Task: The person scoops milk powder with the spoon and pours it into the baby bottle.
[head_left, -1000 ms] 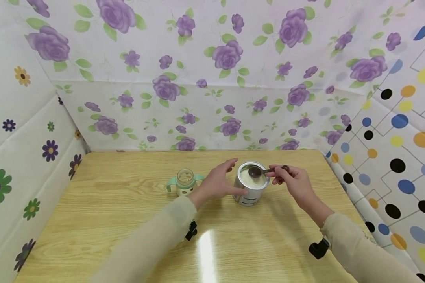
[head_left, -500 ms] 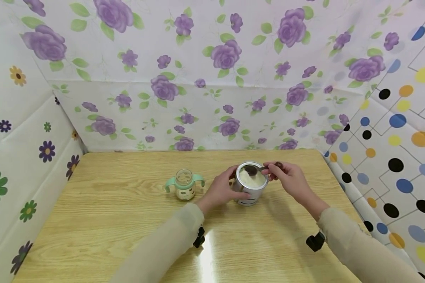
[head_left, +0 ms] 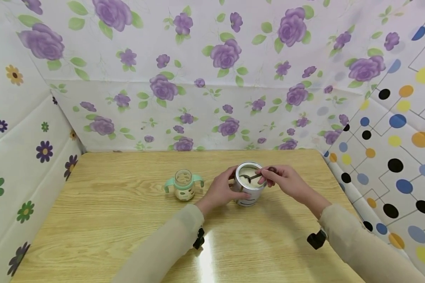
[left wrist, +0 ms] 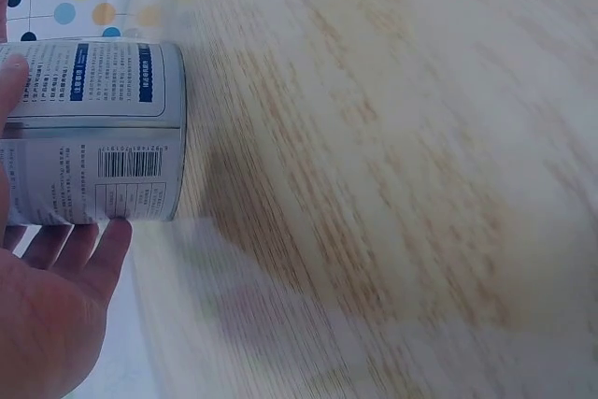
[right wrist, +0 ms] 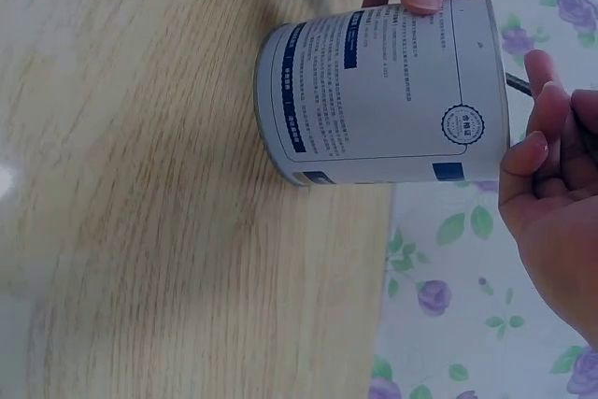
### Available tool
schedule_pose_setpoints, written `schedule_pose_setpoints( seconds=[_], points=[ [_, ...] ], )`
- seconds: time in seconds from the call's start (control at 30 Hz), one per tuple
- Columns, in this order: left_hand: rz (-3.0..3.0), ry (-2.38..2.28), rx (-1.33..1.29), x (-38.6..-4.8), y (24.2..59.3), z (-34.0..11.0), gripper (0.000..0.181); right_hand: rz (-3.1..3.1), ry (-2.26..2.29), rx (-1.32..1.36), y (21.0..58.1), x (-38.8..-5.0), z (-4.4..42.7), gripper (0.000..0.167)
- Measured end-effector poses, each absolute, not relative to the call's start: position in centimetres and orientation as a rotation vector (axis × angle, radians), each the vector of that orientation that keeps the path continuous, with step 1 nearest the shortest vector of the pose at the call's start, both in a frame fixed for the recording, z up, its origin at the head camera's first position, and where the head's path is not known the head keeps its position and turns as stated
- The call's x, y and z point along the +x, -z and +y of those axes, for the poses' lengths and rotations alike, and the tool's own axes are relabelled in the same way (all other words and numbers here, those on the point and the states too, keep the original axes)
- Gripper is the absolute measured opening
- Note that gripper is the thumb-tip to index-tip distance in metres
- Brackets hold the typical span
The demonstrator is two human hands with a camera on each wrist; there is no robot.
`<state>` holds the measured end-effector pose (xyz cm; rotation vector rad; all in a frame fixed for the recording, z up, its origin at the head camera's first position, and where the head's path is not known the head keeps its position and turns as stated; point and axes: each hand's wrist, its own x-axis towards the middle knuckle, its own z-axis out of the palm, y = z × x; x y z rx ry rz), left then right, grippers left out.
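Observation:
An uncovered metal can [head_left: 248, 201] of pale powder [head_left: 255, 182] stands upright on the table. My left hand [head_left: 220, 192] grips its left side, thumb across the front and fingers round the back; the left wrist view shows fingers against the printed can wall [left wrist: 140, 161]. With my right hand [head_left: 287, 180] I pinch the handle of a dark spoon [head_left: 257, 175] over the can's right rim. The spoon's bowl lies inside the can, partly sunk in the powder. In the right wrist view the can hides most of the spoon.
Left of the can stands a clear baby bottle [head_left: 185, 192] with mint-green handles and no lid, its neck uncovered. Flower-patterned cloth [head_left: 198, 102] hangs behind the wooden table [head_left: 127, 228]. A dotted cloth [head_left: 386, 157] borders the right side.
My left hand has come from beside the can to gripping it. The right hand has lowered the spoon from above the powder down into it.

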<state>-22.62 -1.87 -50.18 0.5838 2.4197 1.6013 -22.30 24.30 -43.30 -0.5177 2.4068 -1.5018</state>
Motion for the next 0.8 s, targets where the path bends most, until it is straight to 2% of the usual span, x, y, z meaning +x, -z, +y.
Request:
schedule_pose_setpoints(
  seconds=[0.3,0.6,0.8],
  points=[
    [2.418,-1.587,0.574,-22.5,50.0,-1.8,0.098,2.31,1.564,-0.493,43.6,-21.3,24.6,0.042],
    [2.417,-1.575,0.585,-22.7,50.0,-1.9,0.1,2.119,1.788,-0.39,44.9,-21.1,25.4,0.056],
    [2.41,-1.577,0.591,-22.8,50.1,-2.0,0.101,1.851,2.07,-0.223,45.5,-21.1,26.1,0.045]
  ],
)
